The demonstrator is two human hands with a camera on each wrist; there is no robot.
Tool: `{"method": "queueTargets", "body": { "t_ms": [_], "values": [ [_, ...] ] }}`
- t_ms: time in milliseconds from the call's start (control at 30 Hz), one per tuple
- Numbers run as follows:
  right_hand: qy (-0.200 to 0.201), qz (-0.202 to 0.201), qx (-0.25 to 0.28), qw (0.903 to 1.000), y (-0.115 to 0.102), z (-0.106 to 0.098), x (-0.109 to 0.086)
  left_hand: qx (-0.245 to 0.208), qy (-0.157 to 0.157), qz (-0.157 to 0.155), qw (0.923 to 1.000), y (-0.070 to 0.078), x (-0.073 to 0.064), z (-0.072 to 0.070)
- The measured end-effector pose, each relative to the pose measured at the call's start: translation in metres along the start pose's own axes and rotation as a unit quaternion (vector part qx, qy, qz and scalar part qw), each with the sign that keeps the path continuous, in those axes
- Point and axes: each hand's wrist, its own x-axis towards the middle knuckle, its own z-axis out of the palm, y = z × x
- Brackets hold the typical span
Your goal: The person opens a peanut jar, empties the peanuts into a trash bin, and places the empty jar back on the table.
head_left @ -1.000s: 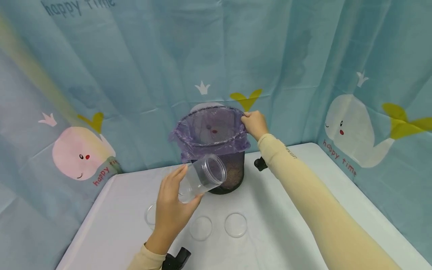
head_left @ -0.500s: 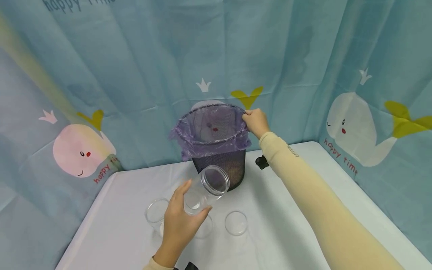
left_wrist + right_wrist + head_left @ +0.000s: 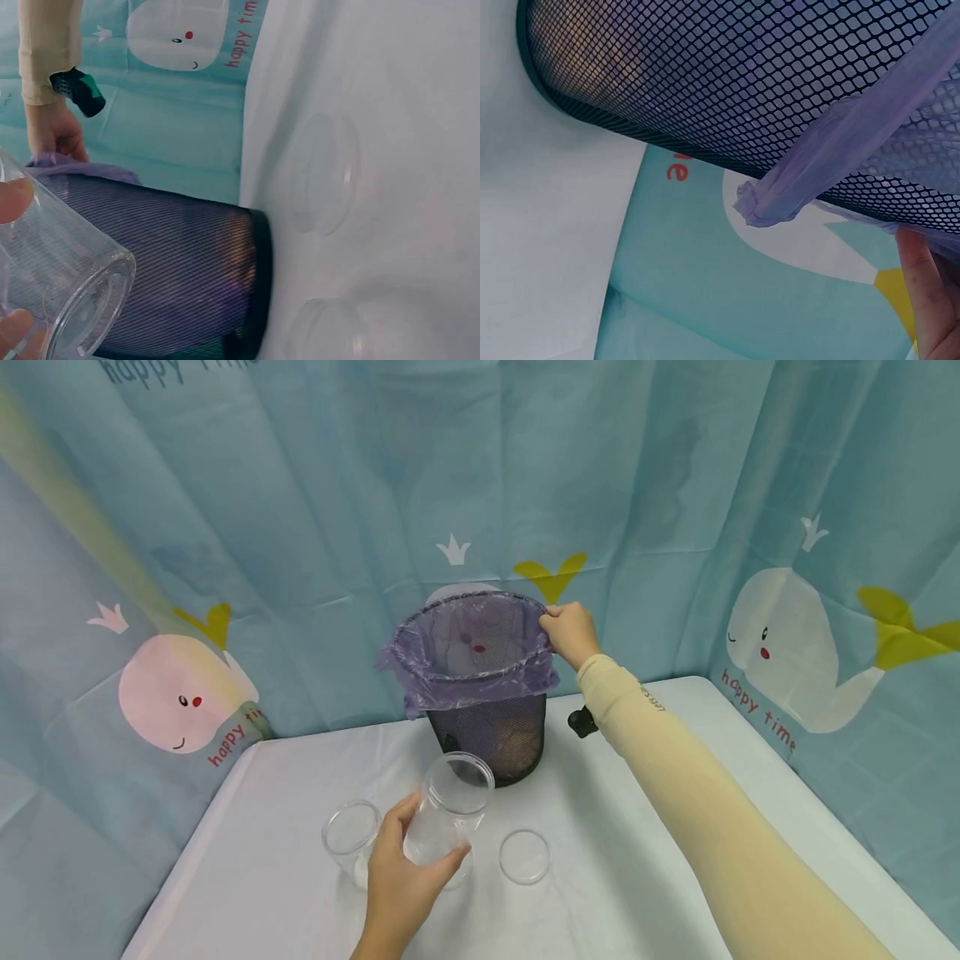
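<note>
My left hand [image 3: 405, 885] grips a clear plastic jar [image 3: 450, 802] around its side, thumb on the right and fingers on the left. The jar leans, its open mouth up and away from me, in front of a black mesh wastebasket [image 3: 487, 735]. In the left wrist view the jar's base [image 3: 94, 307] shows close up, and nothing is visible inside. My right hand [image 3: 572, 633] holds the wastebasket's right rim, over a purple bin bag [image 3: 457, 689] folded down around it. In the right wrist view a finger [image 3: 922, 292] presses against the bag's edge.
A second clear jar [image 3: 351, 831] stands on the white table left of my left hand. A round clear lid [image 3: 524, 857] lies to the right; another lid [image 3: 467, 870] is partly hidden behind my left hand and jar. A blue curtain [image 3: 337, 527] hangs behind and beside the table.
My left hand has brought the jar down and back from the wastebasket, turning its mouth more upward. The second jar has come into fuller view. My right hand stays at the rim.
</note>
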Motion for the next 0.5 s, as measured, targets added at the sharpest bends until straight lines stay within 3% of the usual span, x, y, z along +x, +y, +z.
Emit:
{"method": "queueTargets", "body": {
  "t_ms": [167,333,500],
  "values": [
    [-0.002,0.002,0.005,1.0,-0.001,-0.001,-0.002,-0.028,-0.01,0.0,0.9996,-0.007,-0.012,0.007],
    [-0.006,0.004,0.003,1.0,0.0,0.0,0.0,-0.057,-0.029,-0.05,0.9967,-0.008,-0.023,0.014],
    [-0.002,0.003,-0.005,1.0,0.0,0.0,0.0,-0.086,-0.058,-0.112,0.9882,-0.011,-0.032,0.022]
  ]
}}
